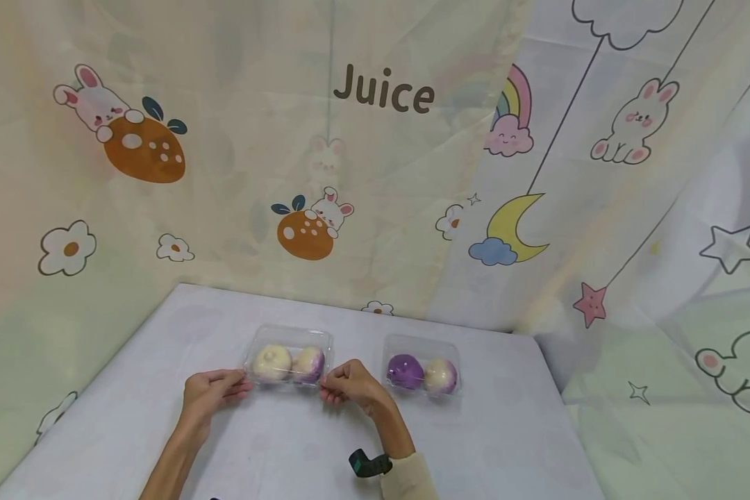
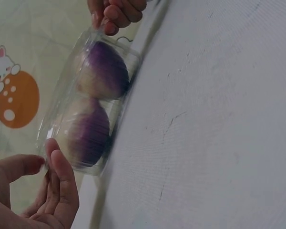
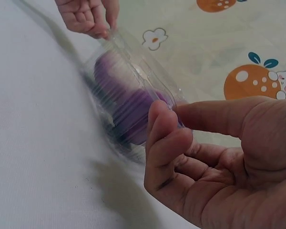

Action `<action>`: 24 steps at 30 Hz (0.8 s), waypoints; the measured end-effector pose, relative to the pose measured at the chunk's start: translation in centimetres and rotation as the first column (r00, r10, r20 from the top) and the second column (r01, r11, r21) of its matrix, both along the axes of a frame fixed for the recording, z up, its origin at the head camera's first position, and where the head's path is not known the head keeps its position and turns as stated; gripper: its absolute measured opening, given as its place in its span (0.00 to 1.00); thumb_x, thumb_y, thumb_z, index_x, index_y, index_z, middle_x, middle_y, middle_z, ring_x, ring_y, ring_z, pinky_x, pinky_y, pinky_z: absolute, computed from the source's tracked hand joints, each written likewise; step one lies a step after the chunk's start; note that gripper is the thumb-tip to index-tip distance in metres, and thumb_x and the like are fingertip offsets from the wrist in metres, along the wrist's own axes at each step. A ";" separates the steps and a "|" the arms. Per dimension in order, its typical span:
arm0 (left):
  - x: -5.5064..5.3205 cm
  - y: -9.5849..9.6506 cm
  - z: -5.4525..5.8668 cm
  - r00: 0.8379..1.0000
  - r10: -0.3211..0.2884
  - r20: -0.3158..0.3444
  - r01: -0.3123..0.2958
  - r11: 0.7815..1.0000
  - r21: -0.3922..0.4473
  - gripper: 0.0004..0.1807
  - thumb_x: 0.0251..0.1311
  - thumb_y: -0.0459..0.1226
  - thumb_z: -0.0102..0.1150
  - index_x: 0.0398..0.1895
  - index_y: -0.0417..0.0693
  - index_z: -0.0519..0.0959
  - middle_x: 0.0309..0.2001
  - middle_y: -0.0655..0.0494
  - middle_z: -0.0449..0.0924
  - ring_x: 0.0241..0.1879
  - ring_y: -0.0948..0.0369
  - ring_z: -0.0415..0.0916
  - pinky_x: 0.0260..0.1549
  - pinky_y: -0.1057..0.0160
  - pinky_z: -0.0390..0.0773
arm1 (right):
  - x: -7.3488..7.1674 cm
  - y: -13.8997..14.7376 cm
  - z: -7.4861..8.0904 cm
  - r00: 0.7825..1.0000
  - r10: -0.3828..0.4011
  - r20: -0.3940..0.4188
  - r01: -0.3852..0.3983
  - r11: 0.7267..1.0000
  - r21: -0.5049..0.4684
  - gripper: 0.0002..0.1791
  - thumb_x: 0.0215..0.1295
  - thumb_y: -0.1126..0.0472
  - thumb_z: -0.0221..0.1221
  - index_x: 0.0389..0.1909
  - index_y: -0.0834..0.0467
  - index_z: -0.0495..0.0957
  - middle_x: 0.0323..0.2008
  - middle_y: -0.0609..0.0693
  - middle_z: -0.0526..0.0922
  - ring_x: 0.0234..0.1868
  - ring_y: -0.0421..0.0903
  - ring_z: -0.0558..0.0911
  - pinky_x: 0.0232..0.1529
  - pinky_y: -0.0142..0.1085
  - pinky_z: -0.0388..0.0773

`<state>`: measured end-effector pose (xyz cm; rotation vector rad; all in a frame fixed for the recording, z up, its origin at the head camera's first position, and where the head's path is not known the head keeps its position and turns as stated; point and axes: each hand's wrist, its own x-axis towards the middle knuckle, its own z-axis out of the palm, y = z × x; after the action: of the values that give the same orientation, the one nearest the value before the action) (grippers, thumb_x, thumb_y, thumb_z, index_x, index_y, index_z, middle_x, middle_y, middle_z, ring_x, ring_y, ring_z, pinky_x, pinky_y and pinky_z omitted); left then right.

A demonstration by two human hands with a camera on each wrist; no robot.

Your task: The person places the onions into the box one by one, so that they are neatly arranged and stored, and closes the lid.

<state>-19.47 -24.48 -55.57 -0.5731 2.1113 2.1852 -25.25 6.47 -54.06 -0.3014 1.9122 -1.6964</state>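
A clear plastic clamshell box (image 1: 294, 336) lies on the white table, its lid down over two purple-and-white turnips (image 1: 272, 363). My left hand (image 1: 209, 394) pinches the left edge of its rim between thumb and fingers. At the opposite edge, my right hand (image 1: 355, 386) pinches the rim in the same manner. The right wrist view shows the right thumb on top of the rim of the box (image 3: 148, 78) and curled fingers against it. Both turnips (image 2: 105, 70) show through the plastic in the left wrist view.
To the right stands a second clear box (image 1: 422, 343) holding a deep purple turnip (image 1: 405, 371) and a white-and-purple one (image 1: 440, 376). A printed curtain (image 1: 237, 139) hangs behind the table (image 1: 500, 430). A dark band (image 1: 370, 464) circles the right wrist.
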 end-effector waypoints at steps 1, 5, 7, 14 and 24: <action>0.0 0.0 -0.1 1.000 0.001 -0.001 -0.001 1.000 -0.002 0.21 0.77 0.33 0.61 0.61 0.20 0.78 0.33 0.54 0.94 0.33 0.65 0.92 0.39 0.68 0.93 | 0.0 0.0 0.0 1.000 -0.002 0.001 0.002 1.000 -0.003 0.16 0.77 0.67 0.64 0.46 0.82 0.83 0.26 0.48 0.87 0.26 0.38 0.82 0.29 0.24 0.83; 0.0 0.1 -0.2 1.000 0.004 -0.013 -0.004 1.000 -0.011 0.20 0.77 0.33 0.61 0.61 0.21 0.79 0.32 0.55 0.94 0.32 0.66 0.92 0.38 0.68 0.92 | 0.0 -0.1 0.0 1.000 -0.005 -0.002 0.005 1.000 -0.011 0.15 0.77 0.68 0.63 0.45 0.81 0.84 0.26 0.48 0.88 0.25 0.37 0.81 0.29 0.24 0.83; 0.0 0.1 -0.3 1.000 0.007 -0.018 -0.007 1.000 -0.012 0.20 0.77 0.32 0.62 0.61 0.21 0.79 0.32 0.56 0.94 0.32 0.66 0.92 0.38 0.69 0.92 | 0.0 -0.1 0.0 1.000 -0.007 -0.004 0.007 1.000 -0.011 0.14 0.76 0.68 0.64 0.45 0.81 0.84 0.26 0.48 0.88 0.25 0.37 0.81 0.29 0.24 0.82; 0.1 0.3 -0.4 1.000 0.011 -0.027 -0.011 1.000 -0.012 0.21 0.77 0.33 0.62 0.62 0.20 0.78 0.32 0.56 0.94 0.32 0.66 0.92 0.38 0.69 0.92 | 0.3 -0.3 0.1 0.999 -0.039 -0.019 0.039 0.999 0.011 0.13 0.77 0.67 0.64 0.44 0.78 0.86 0.26 0.48 0.87 0.25 0.38 0.81 0.28 0.24 0.81; 0.2 0.5 -0.2 0.999 0.024 -0.035 -0.024 1.000 -0.005 0.20 0.77 0.31 0.62 0.61 0.20 0.78 0.30 0.57 0.93 0.31 0.66 0.92 0.38 0.69 0.92 | 0.3 -0.4 0.0 0.998 -0.061 -0.018 0.061 0.998 0.021 0.12 0.76 0.69 0.64 0.43 0.78 0.86 0.24 0.47 0.86 0.24 0.37 0.80 0.27 0.23 0.81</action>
<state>-19.30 -23.97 -55.73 -0.5682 2.1387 2.2191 -24.92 6.05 -54.03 -0.2523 1.9695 -1.7160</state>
